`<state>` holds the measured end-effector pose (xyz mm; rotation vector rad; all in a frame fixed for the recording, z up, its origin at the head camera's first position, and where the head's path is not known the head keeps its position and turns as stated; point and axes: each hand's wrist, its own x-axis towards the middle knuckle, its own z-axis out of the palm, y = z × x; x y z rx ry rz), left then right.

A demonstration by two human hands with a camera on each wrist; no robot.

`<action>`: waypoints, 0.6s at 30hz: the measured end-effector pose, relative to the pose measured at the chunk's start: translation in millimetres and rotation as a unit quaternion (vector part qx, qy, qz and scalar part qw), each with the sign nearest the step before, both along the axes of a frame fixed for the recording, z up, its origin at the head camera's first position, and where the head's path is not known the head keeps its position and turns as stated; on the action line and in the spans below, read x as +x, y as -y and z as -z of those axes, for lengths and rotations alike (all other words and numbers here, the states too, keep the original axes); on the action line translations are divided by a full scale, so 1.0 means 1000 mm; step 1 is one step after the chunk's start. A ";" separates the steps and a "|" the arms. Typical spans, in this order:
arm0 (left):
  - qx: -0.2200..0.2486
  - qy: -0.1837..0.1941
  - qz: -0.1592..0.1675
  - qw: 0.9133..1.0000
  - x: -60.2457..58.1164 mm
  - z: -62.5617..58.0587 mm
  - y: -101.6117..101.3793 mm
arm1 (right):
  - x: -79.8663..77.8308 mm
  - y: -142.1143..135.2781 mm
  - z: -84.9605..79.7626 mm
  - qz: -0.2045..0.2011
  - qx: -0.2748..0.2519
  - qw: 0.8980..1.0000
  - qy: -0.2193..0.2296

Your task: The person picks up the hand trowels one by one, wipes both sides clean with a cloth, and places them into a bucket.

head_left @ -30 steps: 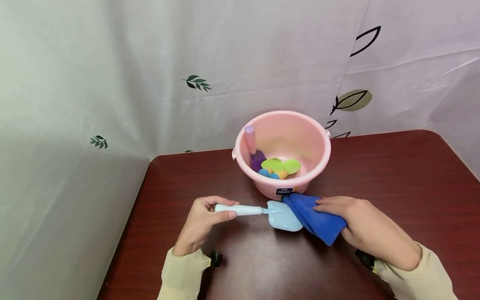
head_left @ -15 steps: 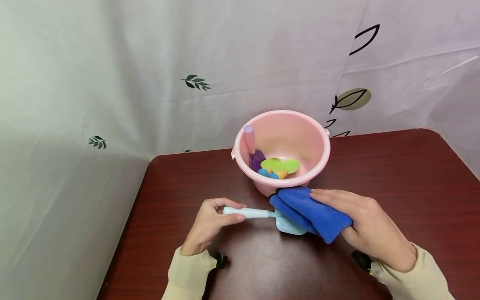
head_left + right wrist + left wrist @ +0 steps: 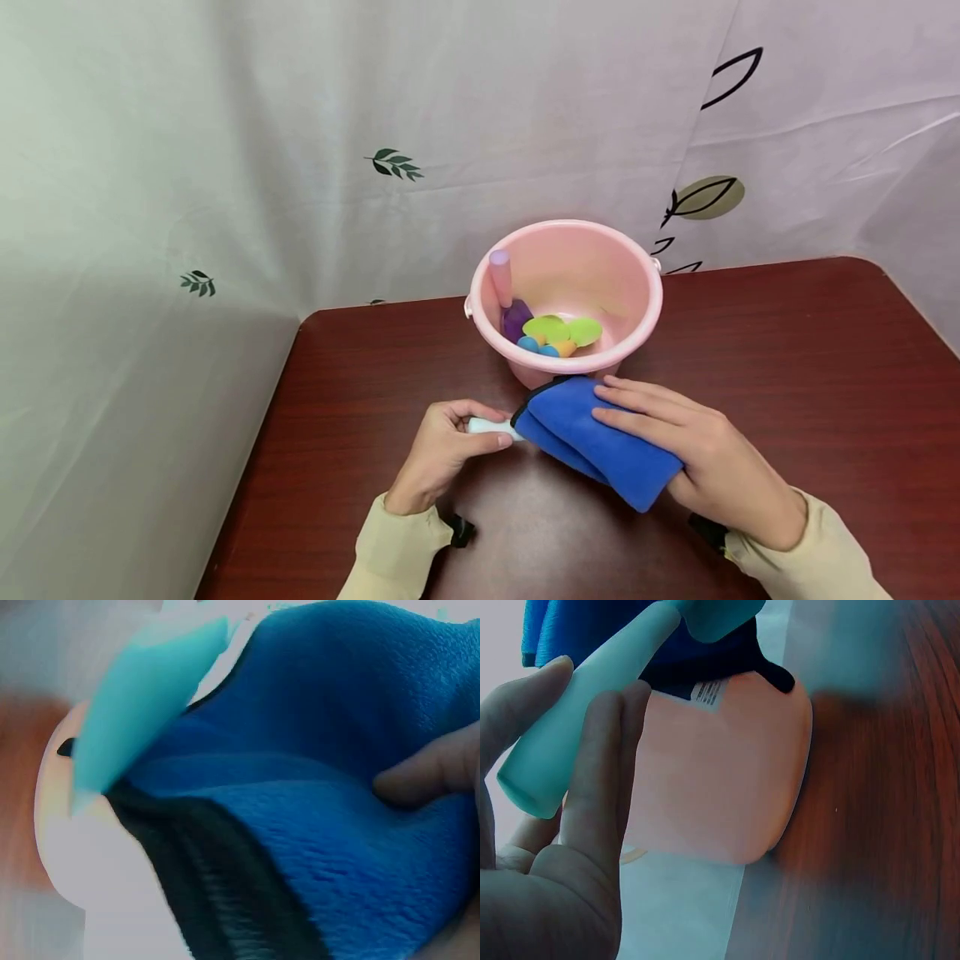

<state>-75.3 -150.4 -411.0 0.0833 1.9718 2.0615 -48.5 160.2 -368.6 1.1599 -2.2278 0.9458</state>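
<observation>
Between its thumb and fingers, my left hand [image 3: 442, 450] grips the pale handle of a light blue toy shovel [image 3: 487, 427]. The folded blue cloth [image 3: 592, 433], edged in black, covers the shovel's blade in the head view. My right hand [image 3: 705, 442] holds this cloth, fingers spread along its top and thumb [image 3: 439, 769] on its other face. The light blue shovel blade [image 3: 154, 697] shows beside the cloth in the right wrist view. Seen from the left wrist, the shovel handle [image 3: 592, 705] runs up toward the cloth [image 3: 585, 634].
Just behind the cloth stands a pink bucket [image 3: 592, 267] on the dark red wooden table [image 3: 375, 358]. Inside it are a pink-handled purple toy tool [image 3: 501, 279] and green pieces [image 3: 546, 329] with orange and blue ends. A pale leaf-print curtain [image 3: 487, 100] hangs behind and at the left.
The right hand has moved the cloth leftward over the shovel, covering the blade that showed before. My left hand has shifted right with the handle. The bucket has stayed in place.
</observation>
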 end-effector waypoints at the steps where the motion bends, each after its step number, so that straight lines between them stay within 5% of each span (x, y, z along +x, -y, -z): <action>1: -0.001 0.000 -0.004 1.000 0.000 0.000 0.000 | 0.000 0.000 0.000 -0.004 0.012 1.000 0.010; 7: -0.002 -0.006 -0.026 1.000 0.002 -0.006 -0.002 | 0.001 -0.001 0.003 -0.024 0.079 0.994 0.066; 18: 0.021 -0.014 -0.024 0.999 0.000 -0.005 0.002 | -0.002 -0.003 0.011 -0.035 0.120 0.990 0.061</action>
